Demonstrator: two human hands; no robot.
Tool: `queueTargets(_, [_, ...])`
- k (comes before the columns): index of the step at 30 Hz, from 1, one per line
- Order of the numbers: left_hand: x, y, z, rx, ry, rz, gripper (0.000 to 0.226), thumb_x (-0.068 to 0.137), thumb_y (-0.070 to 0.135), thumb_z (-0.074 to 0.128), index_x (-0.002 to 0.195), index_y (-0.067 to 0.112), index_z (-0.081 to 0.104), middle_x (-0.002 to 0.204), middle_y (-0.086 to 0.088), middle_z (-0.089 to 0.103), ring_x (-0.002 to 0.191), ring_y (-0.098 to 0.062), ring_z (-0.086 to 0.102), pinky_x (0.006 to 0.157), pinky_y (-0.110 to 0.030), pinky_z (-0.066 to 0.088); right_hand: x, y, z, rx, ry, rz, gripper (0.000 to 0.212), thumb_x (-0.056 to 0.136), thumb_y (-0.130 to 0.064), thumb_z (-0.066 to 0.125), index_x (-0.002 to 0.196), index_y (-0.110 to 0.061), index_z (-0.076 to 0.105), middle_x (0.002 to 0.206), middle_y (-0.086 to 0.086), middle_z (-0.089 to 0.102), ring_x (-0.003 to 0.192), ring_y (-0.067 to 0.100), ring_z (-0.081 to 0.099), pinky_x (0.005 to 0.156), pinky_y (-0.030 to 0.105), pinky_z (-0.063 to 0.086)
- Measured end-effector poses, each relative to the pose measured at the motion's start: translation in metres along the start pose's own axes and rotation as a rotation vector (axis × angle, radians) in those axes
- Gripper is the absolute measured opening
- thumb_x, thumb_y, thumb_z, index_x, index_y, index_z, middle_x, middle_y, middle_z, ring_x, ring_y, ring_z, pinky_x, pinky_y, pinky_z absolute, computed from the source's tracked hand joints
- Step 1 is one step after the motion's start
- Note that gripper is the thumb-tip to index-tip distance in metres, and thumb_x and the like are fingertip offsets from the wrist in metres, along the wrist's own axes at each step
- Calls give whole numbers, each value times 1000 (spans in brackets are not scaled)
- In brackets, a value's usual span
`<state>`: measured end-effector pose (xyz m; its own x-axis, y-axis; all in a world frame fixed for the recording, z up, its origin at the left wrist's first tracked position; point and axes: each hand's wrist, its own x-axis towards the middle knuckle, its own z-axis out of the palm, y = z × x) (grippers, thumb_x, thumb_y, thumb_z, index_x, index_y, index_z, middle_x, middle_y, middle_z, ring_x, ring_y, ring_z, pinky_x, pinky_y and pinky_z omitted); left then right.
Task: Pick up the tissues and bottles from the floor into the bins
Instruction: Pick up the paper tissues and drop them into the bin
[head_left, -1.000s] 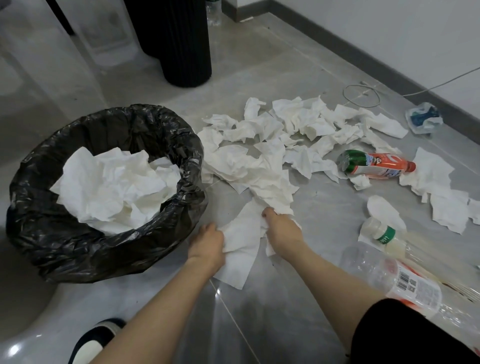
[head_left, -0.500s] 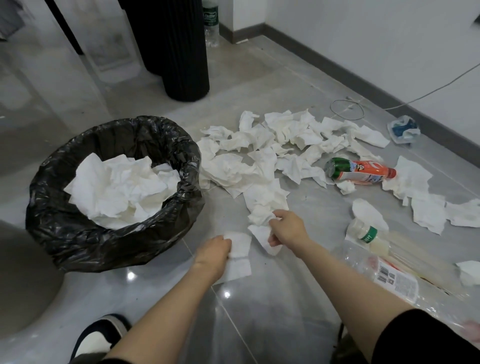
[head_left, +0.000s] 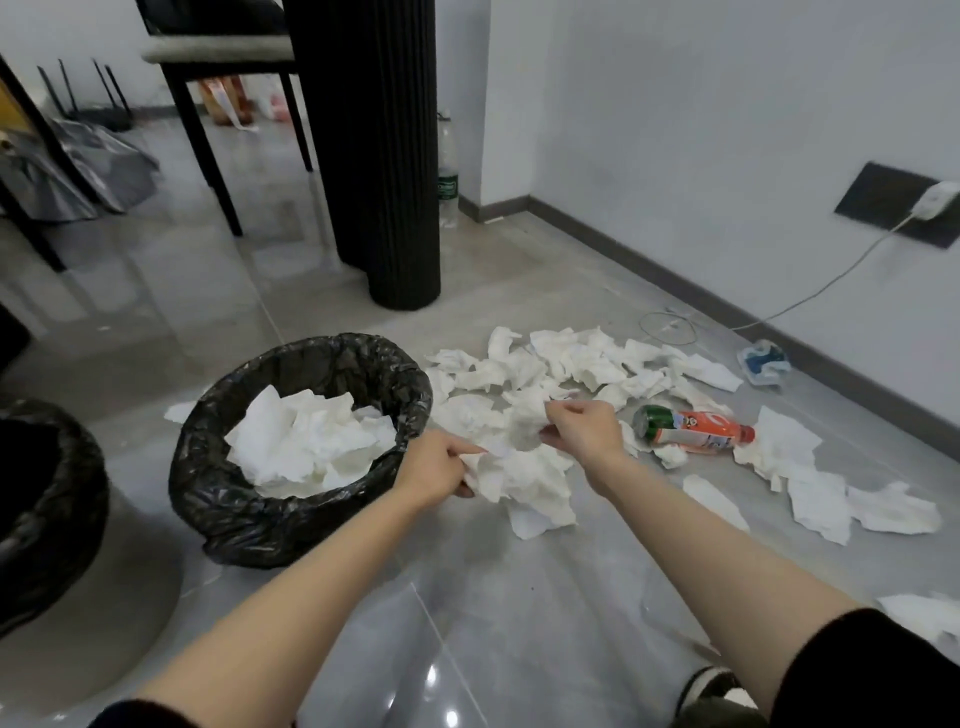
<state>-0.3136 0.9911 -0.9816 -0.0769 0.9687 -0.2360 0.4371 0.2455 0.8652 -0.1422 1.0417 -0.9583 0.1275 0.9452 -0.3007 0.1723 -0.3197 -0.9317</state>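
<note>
Two hands hold one tissue bunch (head_left: 519, 470) just right of the lined bin (head_left: 234, 512), which is already partly filled with tissues. The left hand (head_left: 436, 470) has its fingers curled and pinches the left edge of the bunch. The right hand (head_left: 582, 434) pinches the upper right edge between thumb and fingers. The bunch hangs between them, and whether its lower edge touches the floor (head_left: 519, 613) cannot be told.

Handling: the paper is light, soft and crumpled. It likely compresses without resistance and tears if the two hands pull apart. Gather it at the folds, close to the centre, so that loose sheets do not drop out.

Many loose tissues (head_left: 576, 358) lie beyond the hands, and more lie to the right. An orange bottle (head_left: 696, 435) lies on its side among them. It is rigid and smooth, and is best gripped around the body. A second bin (head_left: 52, 499) stands at the left edge.

Change from 0.5 s earlier: each hand was down at the floor, pinching a separate sheet. Both hands are now raised and closer to the bin.
</note>
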Motion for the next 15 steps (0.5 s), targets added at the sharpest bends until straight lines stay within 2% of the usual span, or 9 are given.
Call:
queueTargets(1, [1,2,-6,-17,21,-7,53,78,-19,32,102,4,73,97,-16,72,68,-21,69,67,-28,60,-3,-5,0,-18,-13,-26,10,82,-5,61,77,-1,69,83,6,67,75,16,64,82,33,57])
queueTargets(3, [0,14,-27,-11,61,7,47,80,-14,36,102,5,74,104,-15,70,73,-19,70,73,-31,60,-14,-24,5,-65,-29,-85,14,78,0,64,80,-13,71,85,6,68,73,15,60,71,23,53])
queueTargets(5, [-3,26,-44,24,88,32,29,79,4,47,84,5,75,94,-5,71,73,-15,68,78,-36,59,-24,-40,10,-112,-26,-133,21,76,4,62,84,-14,71,82,6,64,68,16,54,56,12,44])
queueTargets(7, [-11,42,-65,2,129,28,21,81,20,55,69,5,63,81,0,59,68,-13,66,78,-33,59,-33,-57,19,-188,-37,-178,29,75,7,59,93,-12,72,89,3,64,66,14,56,49,6,42])
queueTargets(8, [-15,49,-77,-31,141,26,20,85,24,58,73,8,60,77,-2,54,67,-14,68,75,-29,58,-38,-67,26,-219,-55,-202,33,75,8,58,97,-12,73,97,2,65,71,14,60,55,8,46])
queueTargets(10, [-22,56,-101,-53,151,17,22,89,28,58,81,8,64,67,-2,51,64,-11,69,72,-30,54,-44,-83,41,-223,-128,-237,37,75,10,57,101,-12,72,108,6,66,74,19,60,64,23,51])
queueTargets(11, [-25,56,-111,-53,153,5,27,91,31,57,84,6,66,65,-1,55,62,-10,68,77,-33,55,-46,-88,48,-215,-166,-246,37,76,11,56,101,-12,72,108,8,67,71,18,57,60,25,49])
queueTargets(13, [-30,53,-129,-89,164,-18,39,93,34,55,84,-3,67,76,-11,65,72,-16,71,85,-36,57,-54,-98,63,-220,-212,-257,37,77,13,56,101,-11,71,100,9,66,63,15,52,47,17,43])
queueTargets(15, [-36,48,-141,-175,196,-41,49,95,34,51,89,-12,67,90,-17,71,84,-23,71,81,-32,58,-59,-102,77,-223,-228,-267,37,75,13,57,95,-15,72,96,8,66,63,15,51,46,16,42])
